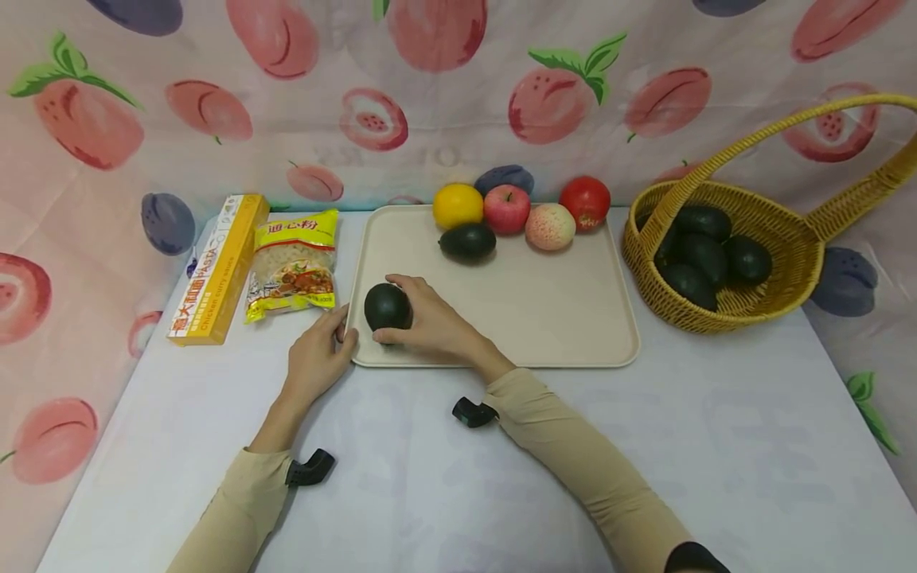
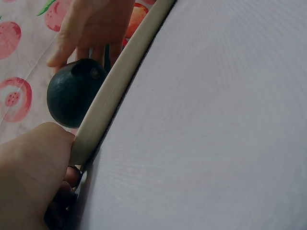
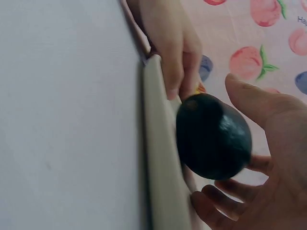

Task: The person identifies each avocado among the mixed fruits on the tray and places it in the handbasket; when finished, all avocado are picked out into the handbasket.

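Avocado (image 1: 388,306) is sitting in or just above the left end of the tray (image 1: 552,306). The right hand (image 1: 433,318) is curving round it in a wide grip, thumb standing clear; the left hand (image 1: 318,350) is pinching the tray's rim. This fruit is probably going to be feeling firm, light and slick, its broad middle offering surest hold. Printed cloth (image 1: 444,103) is hanging behind the white tabletop (image 1: 401,485).

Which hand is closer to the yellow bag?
Left. The left hand is by the near right corner of the bag; the right hand is farther right, beside an avocado.
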Demonstrator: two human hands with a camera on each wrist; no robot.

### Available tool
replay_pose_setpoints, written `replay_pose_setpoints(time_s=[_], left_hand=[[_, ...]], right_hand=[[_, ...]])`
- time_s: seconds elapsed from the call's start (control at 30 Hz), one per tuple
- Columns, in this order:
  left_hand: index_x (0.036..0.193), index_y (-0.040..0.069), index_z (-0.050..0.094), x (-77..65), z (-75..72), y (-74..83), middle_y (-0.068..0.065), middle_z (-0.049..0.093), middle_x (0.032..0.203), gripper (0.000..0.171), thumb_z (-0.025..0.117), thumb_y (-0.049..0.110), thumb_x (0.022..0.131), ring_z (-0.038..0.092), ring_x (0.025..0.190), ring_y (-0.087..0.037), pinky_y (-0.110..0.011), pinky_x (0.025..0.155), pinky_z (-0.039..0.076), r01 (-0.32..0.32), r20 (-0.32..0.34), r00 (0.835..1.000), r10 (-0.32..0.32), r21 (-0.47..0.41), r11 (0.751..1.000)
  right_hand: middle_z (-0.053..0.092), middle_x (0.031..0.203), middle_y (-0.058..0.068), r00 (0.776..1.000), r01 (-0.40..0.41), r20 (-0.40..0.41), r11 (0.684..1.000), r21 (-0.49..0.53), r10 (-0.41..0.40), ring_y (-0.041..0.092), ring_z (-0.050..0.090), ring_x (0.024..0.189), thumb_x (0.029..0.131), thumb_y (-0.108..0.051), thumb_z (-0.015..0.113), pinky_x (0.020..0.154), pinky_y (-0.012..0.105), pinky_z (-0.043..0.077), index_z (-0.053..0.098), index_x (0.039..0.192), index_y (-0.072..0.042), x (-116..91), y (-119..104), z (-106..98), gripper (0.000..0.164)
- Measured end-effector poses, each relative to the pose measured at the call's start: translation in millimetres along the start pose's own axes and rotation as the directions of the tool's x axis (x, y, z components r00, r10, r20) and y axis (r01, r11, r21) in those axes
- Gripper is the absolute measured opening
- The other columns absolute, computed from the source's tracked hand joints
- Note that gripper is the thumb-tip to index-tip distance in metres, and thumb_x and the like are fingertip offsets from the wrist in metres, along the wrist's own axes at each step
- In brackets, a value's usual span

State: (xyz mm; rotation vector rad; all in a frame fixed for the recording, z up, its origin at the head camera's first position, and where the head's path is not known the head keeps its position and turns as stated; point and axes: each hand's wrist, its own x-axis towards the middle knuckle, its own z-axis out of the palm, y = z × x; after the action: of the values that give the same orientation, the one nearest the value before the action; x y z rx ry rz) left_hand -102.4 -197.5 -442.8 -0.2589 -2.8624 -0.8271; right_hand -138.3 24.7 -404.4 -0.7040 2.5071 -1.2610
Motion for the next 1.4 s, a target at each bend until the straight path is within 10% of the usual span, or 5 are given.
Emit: replay_pose_setpoints(time_s=[0.43,0.8,1.4], left_hand=[[0.132,0.008,0.055,0.3,1.4,2.4,0.001,0.048,0.076,0.044,0.055,0.022,0.09,0.034,0.054,-0.012,-0.029,0.046,0.026,0.006,0.003,1.0,-0.006,-0.001,1.0],[0.13,0.004,0.055,-0.6,0.0,1.9,0.0,0.048,0.075,0.044,0.055,0.021,0.09,0.033,0.054,-0.011,-0.027,0.046,0.024,-0.002,-0.009,1.0,0.002,0.011,1.0],[0.131,0.005,0.055,-0.6,-1.6,1.5,-0.001,0.047,0.074,0.045,0.054,0.022,0.09,0.032,0.054,-0.012,-0.028,0.047,0.024,-0.004,0.0,1.0,0.004,0.009,1.0]], right_hand=[[0.034,0.148,-0.005,1.0,0.017,0.014,0.999,0.038,-0.018,0.014,0.042,0.127,0.081,-0.043,0.07,0.106,0.038,0.037,0.028,0.146,-0.027,-3.8,4.2,-0.7,0.079],[0.041,0.138,0.0,0.995,0.094,-0.031,0.99,0.107,-0.091,0.015,0.047,0.108,0.08,-0.029,0.073,0.085,0.029,0.047,0.032,0.144,-0.021,-10.4,9.3,-27.1,0.076],[0.032,0.149,-0.005,0.993,0.071,-0.103,0.993,0.093,-0.061,0.014,0.046,0.117,0.081,-0.029,0.072,0.088,0.031,0.048,0.032,0.145,-0.023,-41.4,21.5,-72.1,0.076]])
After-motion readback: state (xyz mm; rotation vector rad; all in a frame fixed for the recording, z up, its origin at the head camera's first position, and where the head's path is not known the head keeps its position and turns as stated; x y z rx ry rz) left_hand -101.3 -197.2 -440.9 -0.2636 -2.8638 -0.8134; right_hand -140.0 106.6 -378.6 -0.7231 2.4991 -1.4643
